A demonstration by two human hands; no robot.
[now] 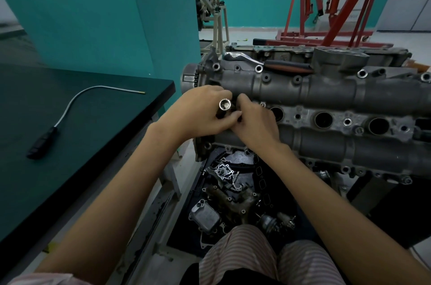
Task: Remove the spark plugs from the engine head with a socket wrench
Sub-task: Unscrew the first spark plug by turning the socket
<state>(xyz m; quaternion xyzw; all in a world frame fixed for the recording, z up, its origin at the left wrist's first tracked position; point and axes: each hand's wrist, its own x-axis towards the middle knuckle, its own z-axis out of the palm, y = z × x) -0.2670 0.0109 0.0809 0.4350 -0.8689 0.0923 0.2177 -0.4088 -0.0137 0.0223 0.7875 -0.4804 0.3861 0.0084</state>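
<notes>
Gripping a chrome socket [225, 105] open end up, the left hand [205, 112] has its fingers curled round the tool body at the near end of the engine head [326, 107]. The right hand [254, 121] meets it with fingertips pinching at something small beside the socket; what it pinches is hidden. Three plug wells [323, 119] stand open along the head; whether plugs remain inside cannot be told.

Risk, as judged: a plug or extension freed from the socket could slip between the two hands and fall into the loose parts [228, 182] lying below, cracking the insulator. Cause would be a weak fingertip hold.

The ratchet handle [242, 57] lies on the far side of the head, beyond easy reach. A flexible pick-up tool [70, 107] rests on the tabletop [35, 179] to the left. A red engine hoist [331, 4] stands well behind, obstructing nothing.
</notes>
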